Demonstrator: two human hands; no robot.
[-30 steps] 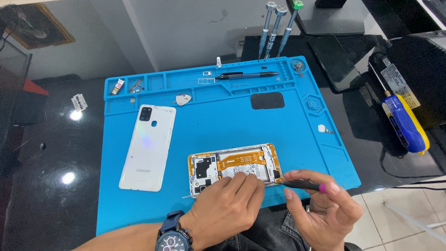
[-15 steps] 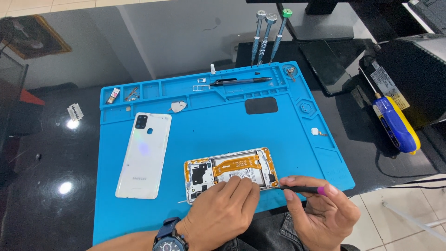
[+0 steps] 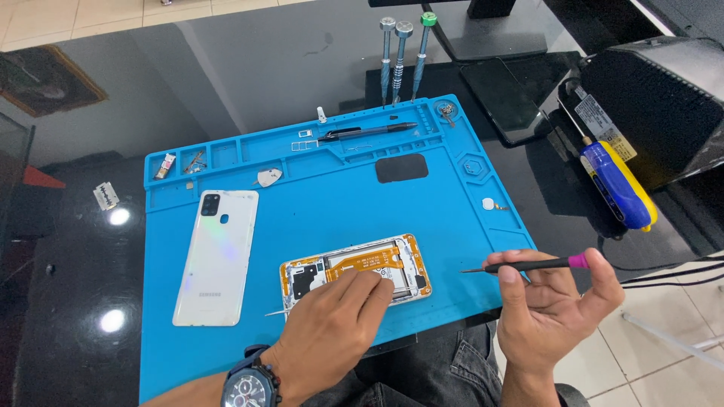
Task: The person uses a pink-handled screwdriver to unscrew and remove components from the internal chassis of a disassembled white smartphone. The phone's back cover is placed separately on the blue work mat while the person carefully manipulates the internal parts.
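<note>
An opened phone (image 3: pixel 354 271) with orange flex cables and exposed boards lies on a blue work mat (image 3: pixel 332 203). My left hand (image 3: pixel 332 328), with a wristwatch, rests its fingers on the phone's lower half and covers part of it; a thin metal tip (image 3: pixel 275 312) sticks out from under this hand. My right hand (image 3: pixel 550 309) is off to the right of the phone, near the mat's edge, gripping a thin black pointed tool (image 3: pixel 528 264) with a pink end, its tip aimed left. The white back cover (image 3: pixel 217 256) lies left of the phone.
Three upright screwdrivers (image 3: pixel 400 56) stand behind the mat. A black pen-like tool (image 3: pixel 366 132), small parts and a pick (image 3: pixel 269 178) sit in the mat's upper trays. A blue and yellow tool (image 3: pixel 615 185) and dark devices lie at right. A razor blade (image 3: pixel 106 196) lies at left.
My right hand has lifted the black tool away from the phone and moved right. My left hand stays on the phone.
</note>
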